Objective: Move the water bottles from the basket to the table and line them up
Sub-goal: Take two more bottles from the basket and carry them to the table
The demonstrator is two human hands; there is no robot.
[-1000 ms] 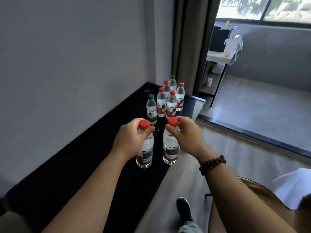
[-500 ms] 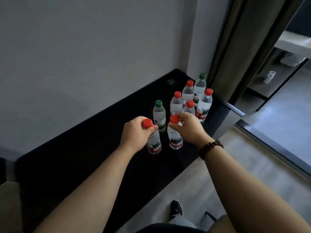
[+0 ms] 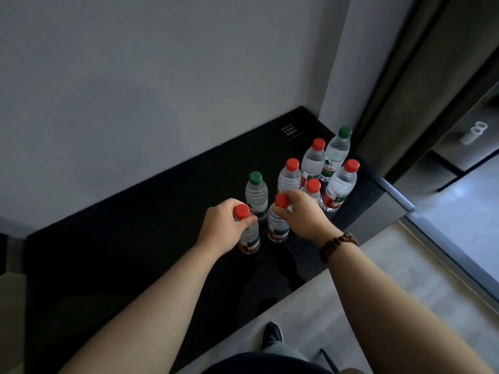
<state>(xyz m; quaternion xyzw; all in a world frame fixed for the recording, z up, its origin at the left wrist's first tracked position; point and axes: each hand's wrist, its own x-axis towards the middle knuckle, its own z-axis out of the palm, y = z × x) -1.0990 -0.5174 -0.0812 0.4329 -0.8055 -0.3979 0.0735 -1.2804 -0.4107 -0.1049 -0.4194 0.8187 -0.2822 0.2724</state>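
Your left hand (image 3: pixel 224 225): grip closed around the neck of a red-capped bottle (image 3: pixel 249 238), fingers just under the cap; the bottle stands upright on the black tabletop (image 3: pixel 135 238).

Your right hand (image 3: pixel 302 211): grip closed around the top of a second red-capped bottle (image 3: pixel 278 228), fingertips at the cap; also upright on the tabletop, just beside the first. A beaded bracelet (image 3: pixel 339 245) sits on that wrist.

Beyond the two held bottles, six more stand upright:
- one green-capped bottle (image 3: pixel 256 194), just behind your left hand;
- four further red-capped bottles, one (image 3: pixel 313 188) partly hidden behind your right hand;
- a far green-capped bottle (image 3: pixel 337 152) at the tabletop's end, near the curtain (image 3: pixel 405 90).

Grey wall (image 3: pixel 162 76) borders the tabletop. Your shoe (image 3: pixel 272 333) shows on the pale floor below. The basket is out of view.
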